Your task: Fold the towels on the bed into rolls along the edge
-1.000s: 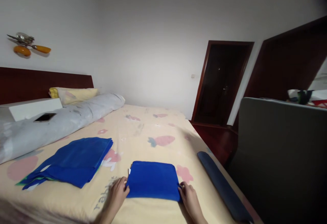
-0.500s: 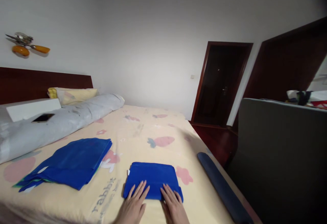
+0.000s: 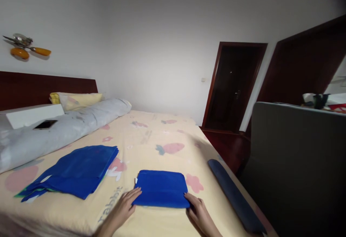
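Observation:
A blue cloth (image 3: 162, 188), folded into a flat rectangle, lies on the patterned bedsheet (image 3: 146, 139) near the front edge. My left hand (image 3: 127, 202) has its fingers closed on the cloth's left edge near the front corner. At the right front corner, my right hand (image 3: 197, 208) pinches the cloth's edge, its thumb below and fingers on top. A small white tag sticks out from the cloth's left side. To the left lies a looser pile of blue cloths (image 3: 78, 170) with some green edging, touched by neither hand.
A long dark blue padded strip (image 3: 235, 195) lies along the bed's right edge. A grey roll (image 3: 89, 116) spans the left side, bearing a phone (image 3: 46, 124) and a white box (image 3: 35, 115). A dark panel (image 3: 294, 165) stands at the right.
My hands have moved apart, from lying flat on the folded cloth to gripping its left and right edges. The cloth's front edge now looks straighter.

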`<state>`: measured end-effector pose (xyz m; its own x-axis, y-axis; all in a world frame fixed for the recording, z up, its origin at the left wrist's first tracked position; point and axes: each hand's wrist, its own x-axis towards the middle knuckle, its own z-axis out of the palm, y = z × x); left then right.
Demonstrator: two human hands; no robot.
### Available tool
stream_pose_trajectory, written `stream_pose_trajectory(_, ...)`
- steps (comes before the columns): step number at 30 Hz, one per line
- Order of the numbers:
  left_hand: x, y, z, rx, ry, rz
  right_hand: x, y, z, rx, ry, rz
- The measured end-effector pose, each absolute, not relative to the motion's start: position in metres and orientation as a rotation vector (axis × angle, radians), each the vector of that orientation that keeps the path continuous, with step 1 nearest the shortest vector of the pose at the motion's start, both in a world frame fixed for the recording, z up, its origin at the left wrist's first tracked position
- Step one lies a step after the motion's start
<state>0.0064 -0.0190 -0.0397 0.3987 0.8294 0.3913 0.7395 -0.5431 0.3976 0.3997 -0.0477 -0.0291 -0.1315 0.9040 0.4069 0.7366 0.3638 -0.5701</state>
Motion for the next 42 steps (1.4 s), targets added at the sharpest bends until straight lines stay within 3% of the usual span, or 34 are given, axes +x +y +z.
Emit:
stream_pose_trajectory(6,0.004,-0.020,-0.024,2.075,1.513,0.980,0.391,-0.046,-0.006,-1.290,-1.706,0.717)
stream_pose_trajectory(9,0.006,-0.019,-0.023,1.946,1.505,1.044,0.391,-0.042,-0.010,-1.253,-1.626,0.743)
stream_pose_trajectory(13,0.013,-0.013,-0.029,1.931,1.663,1.035,0.394,-0.030,-0.026,-1.397,-1.618,0.599)
stream_pose_trajectory(20,0.035,-0.009,-0.036,2.187,2.176,1.031,0.385,-0.014,-0.036,-1.624,-1.661,-0.035)
stream_pose_trajectory(27,0.092,-0.028,-0.037,2.790,1.433,0.737,0.327,-0.030,-0.027,-1.194,-2.221,-0.037)
stream_pose_trajectory(34,0.074,-0.029,-0.031,2.753,1.428,0.549,0.346,-0.031,-0.032,-1.237,-2.276,0.045)
stream_pose_trajectory(42,0.016,-0.020,-0.047,2.705,1.507,0.633,0.396,-0.026,-0.047,-1.376,-2.110,0.068)
